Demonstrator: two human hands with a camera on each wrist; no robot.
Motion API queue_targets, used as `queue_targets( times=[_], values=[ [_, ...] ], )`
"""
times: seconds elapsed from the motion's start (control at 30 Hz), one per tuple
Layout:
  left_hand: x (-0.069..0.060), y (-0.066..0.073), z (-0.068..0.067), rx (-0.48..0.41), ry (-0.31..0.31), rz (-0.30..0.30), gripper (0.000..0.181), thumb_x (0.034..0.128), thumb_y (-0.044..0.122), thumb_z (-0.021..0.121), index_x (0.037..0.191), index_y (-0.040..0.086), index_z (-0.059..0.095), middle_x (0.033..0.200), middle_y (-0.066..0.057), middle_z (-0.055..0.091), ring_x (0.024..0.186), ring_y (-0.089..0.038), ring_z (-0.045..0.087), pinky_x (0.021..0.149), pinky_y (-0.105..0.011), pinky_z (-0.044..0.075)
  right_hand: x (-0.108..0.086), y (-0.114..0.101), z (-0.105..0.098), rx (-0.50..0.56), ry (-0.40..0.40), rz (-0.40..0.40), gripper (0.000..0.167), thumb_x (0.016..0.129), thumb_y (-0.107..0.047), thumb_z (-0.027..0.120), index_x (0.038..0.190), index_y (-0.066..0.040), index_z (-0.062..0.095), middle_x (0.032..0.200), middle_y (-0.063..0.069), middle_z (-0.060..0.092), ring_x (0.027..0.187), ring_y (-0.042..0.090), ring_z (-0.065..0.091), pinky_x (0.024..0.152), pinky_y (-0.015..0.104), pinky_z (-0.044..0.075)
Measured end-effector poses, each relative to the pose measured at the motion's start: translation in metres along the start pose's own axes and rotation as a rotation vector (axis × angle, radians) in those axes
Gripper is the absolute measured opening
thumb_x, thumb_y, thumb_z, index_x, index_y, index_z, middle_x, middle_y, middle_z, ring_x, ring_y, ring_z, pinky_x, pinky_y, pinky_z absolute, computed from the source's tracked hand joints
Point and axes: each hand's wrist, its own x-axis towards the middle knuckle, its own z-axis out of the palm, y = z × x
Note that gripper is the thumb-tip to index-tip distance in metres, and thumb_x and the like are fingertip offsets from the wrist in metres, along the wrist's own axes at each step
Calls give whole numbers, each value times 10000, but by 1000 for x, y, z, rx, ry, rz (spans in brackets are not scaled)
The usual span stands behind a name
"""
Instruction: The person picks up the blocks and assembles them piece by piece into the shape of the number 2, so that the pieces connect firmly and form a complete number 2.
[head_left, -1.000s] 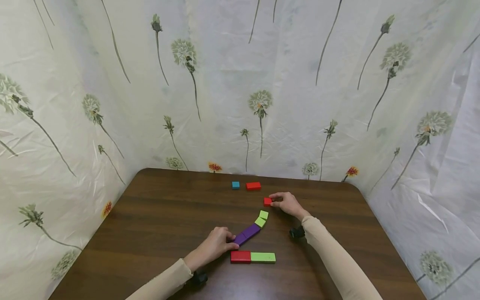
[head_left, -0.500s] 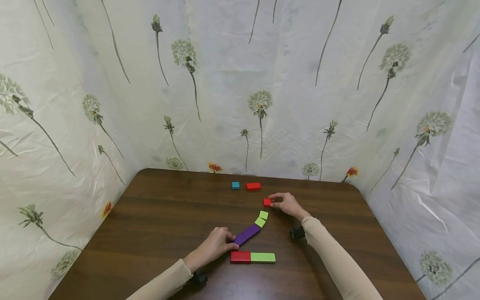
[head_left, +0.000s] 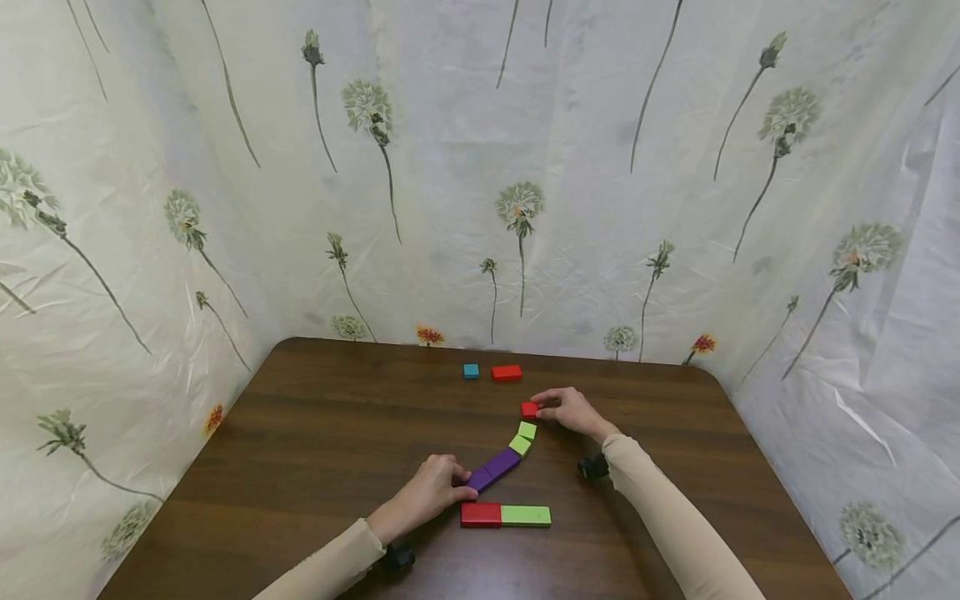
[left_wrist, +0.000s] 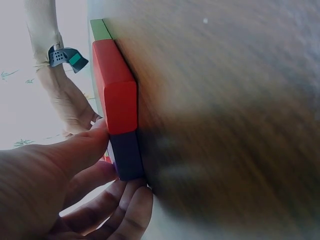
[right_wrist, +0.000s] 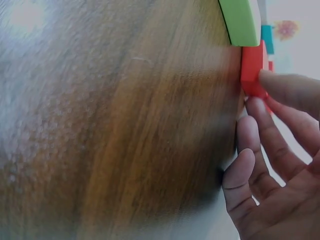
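On the wooden table (head_left: 315, 433), my left hand (head_left: 429, 490) pinches the near-left end of a purple block strip (head_left: 493, 471) between thumb and fingers. Two small lime-green blocks (head_left: 521, 445) continue the strip at its far end, curving upward. My right hand (head_left: 573, 412) holds a small red block (head_left: 529, 410) by thumb and fingertips, just beyond the last green one. From the right wrist view, the thumb presses the near face of this red block (right_wrist: 253, 70), close to a green block (right_wrist: 242, 22). The left wrist view has the purple block (left_wrist: 126, 155) partly behind fingers.
Nearer me lie a larger red block (head_left: 481, 515) and a lime-green block (head_left: 526, 517) end to end. Toward the far edge are a small blue block (head_left: 471, 372) and a red oblong block (head_left: 507, 373). A flowered curtain (head_left: 450, 192) hangs behind the table.
My right hand has shifted the small red block slightly left and toward me, nearer the green blocks. The left hand has stayed in place on the purple strip.
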Motion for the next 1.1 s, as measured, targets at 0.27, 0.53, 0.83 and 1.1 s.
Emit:
queue_targets(
  times=[0.27,0.53,0.83,1.1],
  values=[
    [-1,-2,2,-14,11,29,280,788,187,799,961,-29,760,802,-91,676,714,-114,615,602,-186,466,-2,-4,1,-2,-26,0,296,883,-152,694,1171,-87,699,1096,74,703,1003,210,615,850,380,496],
    [-2,-3,2,-2,30,58,270,790,183,796,951,-32,762,778,-83,664,678,-59,570,577,-169,445,-3,-6,0,13,-39,23,298,893,-154,685,1186,-99,695,1126,76,700,1041,229,609,882,396,490],
    [1,-3,2,-5,-4,3,273,785,202,802,955,-9,768,798,-75,675,695,-87,581,592,-176,432,-3,-8,1,26,-53,23,307,900,-151,677,1204,-113,687,1147,68,695,1103,252,595,953,451,461],
    [1,-3,1,-4,-1,20,281,791,203,797,964,-17,764,814,-89,686,722,-116,614,607,-175,448,-4,-8,1,26,-66,21,325,903,-148,670,1226,-112,676,1167,62,690,1138,259,579,975,459,449]
  ],
)
